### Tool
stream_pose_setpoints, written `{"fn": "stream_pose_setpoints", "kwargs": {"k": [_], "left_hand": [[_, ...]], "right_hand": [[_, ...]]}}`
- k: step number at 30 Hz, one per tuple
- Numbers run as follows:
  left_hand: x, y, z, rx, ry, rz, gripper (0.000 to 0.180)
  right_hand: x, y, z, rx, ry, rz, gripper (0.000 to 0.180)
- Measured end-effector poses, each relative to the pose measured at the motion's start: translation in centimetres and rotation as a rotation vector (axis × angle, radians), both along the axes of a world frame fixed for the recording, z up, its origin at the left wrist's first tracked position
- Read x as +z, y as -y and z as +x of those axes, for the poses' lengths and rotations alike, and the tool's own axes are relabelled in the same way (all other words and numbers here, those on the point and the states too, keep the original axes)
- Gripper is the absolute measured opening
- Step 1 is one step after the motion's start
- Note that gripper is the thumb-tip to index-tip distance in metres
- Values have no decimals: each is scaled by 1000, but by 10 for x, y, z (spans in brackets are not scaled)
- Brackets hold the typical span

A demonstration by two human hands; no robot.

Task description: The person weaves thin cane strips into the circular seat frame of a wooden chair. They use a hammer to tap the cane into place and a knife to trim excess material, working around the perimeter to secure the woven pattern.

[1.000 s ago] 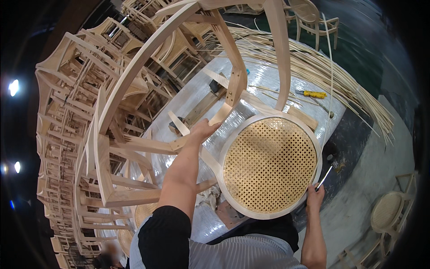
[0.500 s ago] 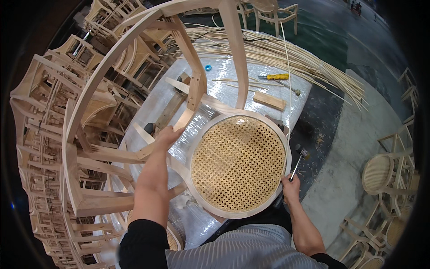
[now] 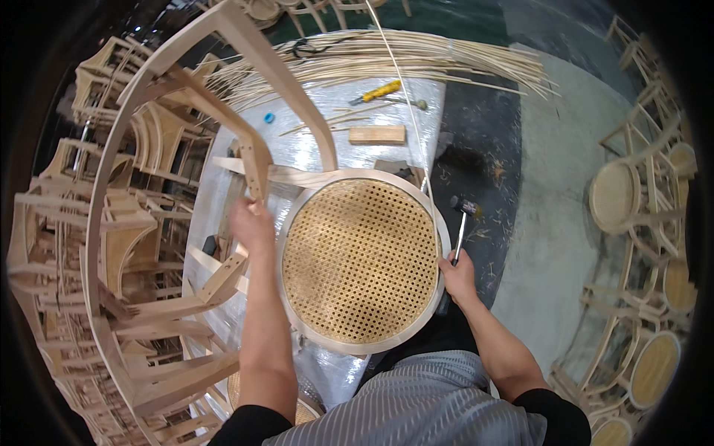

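Observation:
A wooden chair lies tipped over, its round woven cane seat (image 3: 362,260) facing up inside a pale wooden ring. Slightly blurred, my left hand (image 3: 253,224) is closed around a curved rail of the chair frame (image 3: 256,167), left of the seat. At the seat's right rim, my right hand (image 3: 457,275) grips the dark handle of a small hammer (image 3: 464,212), whose head points away from me. A long thin cane strip (image 3: 405,82) runs along the right rim beside that hand and rises past the far side of the table.
On the plastic-wrapped table (image 3: 305,141) lie a wooden block (image 3: 377,134), a yellow-handled tool (image 3: 381,91) and a blue ring (image 3: 269,117). A bundle of cane strips (image 3: 476,56) crosses the far edge. Stacked chair frames (image 3: 111,223) crowd the left; more chairs (image 3: 616,195) stand right.
My view has turned, so the table and chair sit further left in the picture. My left hand has slid along the rail toward its far joint. My right hand still holds the hammer by the rim.

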State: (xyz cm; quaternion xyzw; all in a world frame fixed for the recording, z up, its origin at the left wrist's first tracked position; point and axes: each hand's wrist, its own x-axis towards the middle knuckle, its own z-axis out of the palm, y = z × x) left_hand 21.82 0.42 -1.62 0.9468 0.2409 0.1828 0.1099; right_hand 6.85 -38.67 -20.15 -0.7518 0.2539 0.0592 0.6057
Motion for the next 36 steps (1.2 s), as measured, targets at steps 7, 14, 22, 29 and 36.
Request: {"fn": "stream_pose_setpoints", "kwargs": {"k": [7, 14, 22, 29, 36], "left_hand": [[-20, 124, 61, -555, -66, 52, 26], [24, 2, 60, -174, 47, 132, 40], [-8, -114, -40, 70, -728, 441, 49], [-47, -147, -60, 54, -637, 502, 55], [-46, -114, -47, 241, -608, 244, 64]], "right_hand": [[15, -15, 2, 21, -30, 53, 31], [16, -5, 3, -52, -110, 154, 31], [14, 0, 9, -29, 19, 155, 33], [4, -2, 15, 19, -82, 18, 29], [-8, -13, 3, -86, 0, 153, 27]]}}
